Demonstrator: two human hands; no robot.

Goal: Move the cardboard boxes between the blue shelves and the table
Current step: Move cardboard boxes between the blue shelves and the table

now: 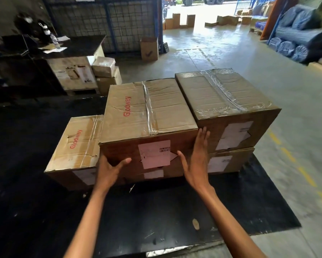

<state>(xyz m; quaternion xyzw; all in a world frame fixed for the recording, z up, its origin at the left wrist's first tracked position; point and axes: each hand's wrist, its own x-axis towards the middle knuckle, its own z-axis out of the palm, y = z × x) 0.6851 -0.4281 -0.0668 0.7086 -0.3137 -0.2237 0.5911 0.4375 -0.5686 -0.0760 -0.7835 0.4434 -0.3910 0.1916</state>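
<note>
We see the brown taped cardboard box with red Glodway print (147, 108) on the black bench (156, 211), between a lower Glodway box (80, 144) and a darker taped box (221, 94); the left hand (110, 170) grips its lower front corner, thumb across the face; the right hand (195, 161) presses its right edge, fingers (203, 138) straight and together.

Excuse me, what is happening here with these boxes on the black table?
A person stands at the black table with both hands on the middle brown cardboard box with red "Glodway" print, which sits on another box. The left hand holds its lower left corner, thumb on the front face. The right hand lies with straight fingers against the right front edge. A lower Glodway box stands to the left, and a stack of two taped boxes to the right.
</note>
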